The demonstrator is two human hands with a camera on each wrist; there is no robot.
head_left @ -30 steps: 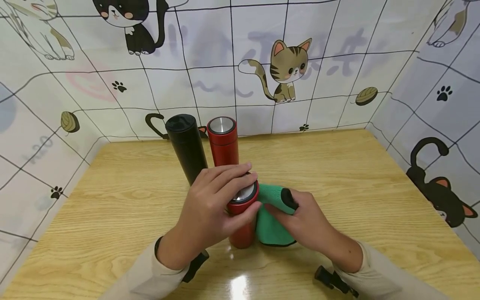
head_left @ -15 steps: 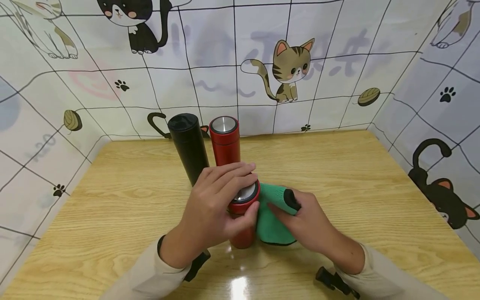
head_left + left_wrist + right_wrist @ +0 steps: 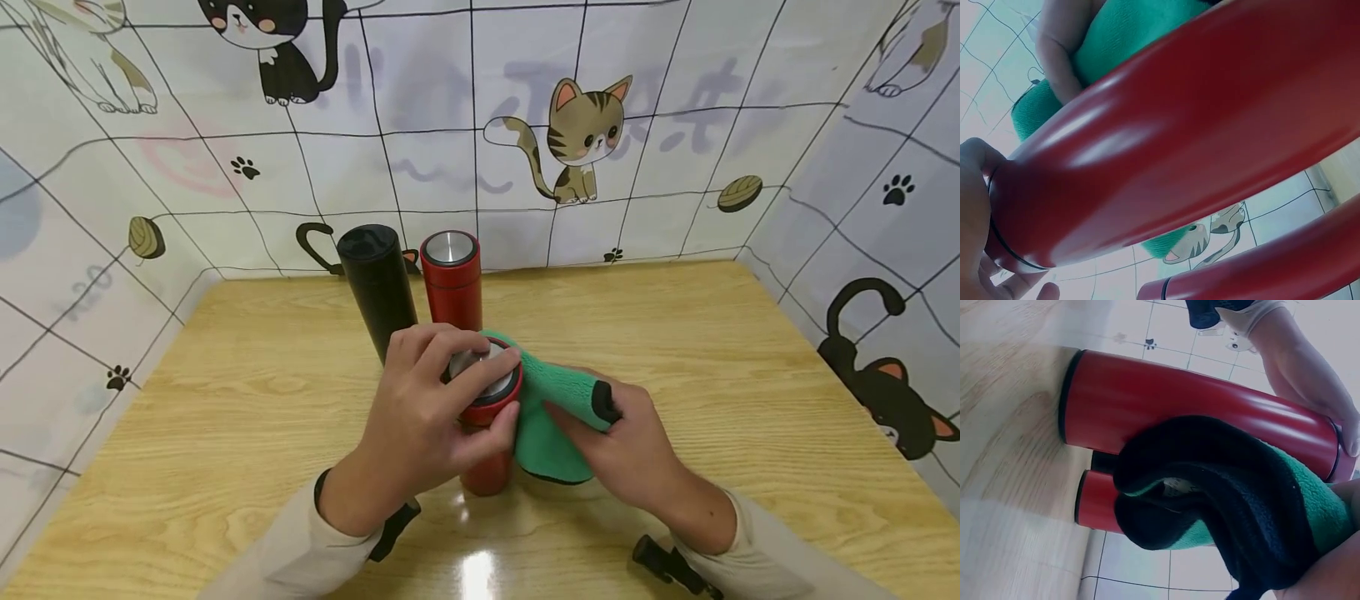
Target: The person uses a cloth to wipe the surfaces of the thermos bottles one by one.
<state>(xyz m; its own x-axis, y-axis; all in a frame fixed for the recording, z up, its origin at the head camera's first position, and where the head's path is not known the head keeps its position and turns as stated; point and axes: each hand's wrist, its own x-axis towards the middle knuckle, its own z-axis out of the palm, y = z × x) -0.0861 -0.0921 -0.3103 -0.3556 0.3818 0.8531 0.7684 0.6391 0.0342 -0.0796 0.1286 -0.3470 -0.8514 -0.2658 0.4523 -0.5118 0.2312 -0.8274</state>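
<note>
A red thermos [image 3: 486, 475] with a silver-topped lid stands upright on the table in front of me. From above, my left hand [image 3: 420, 408] grips its lid, thumb on the near side and fingers across the top. My right hand [image 3: 641, 454] holds a folded green cloth [image 3: 551, 446] with black edging against the thermos's right side. Part of the cloth [image 3: 1041, 109] shows behind the red body [image 3: 1166, 131] in the left wrist view. In the right wrist view, the cloth's dark folded edge [image 3: 1210, 440] overlaps the thermos [image 3: 1166, 394].
Behind the held thermos stand a second red thermos [image 3: 453, 292] and a tall black thermos [image 3: 378, 287], side by side. The wooden table [image 3: 712, 358] meets a cat-print sheet [image 3: 420, 167] at its back. A black wrist mount [image 3: 671, 567] hangs under the right sleeve.
The left fingers have shifted on the lid, showing more of its silver top. The cloth has risen and now reaches behind the lid, and the right hand has moved slightly right.
</note>
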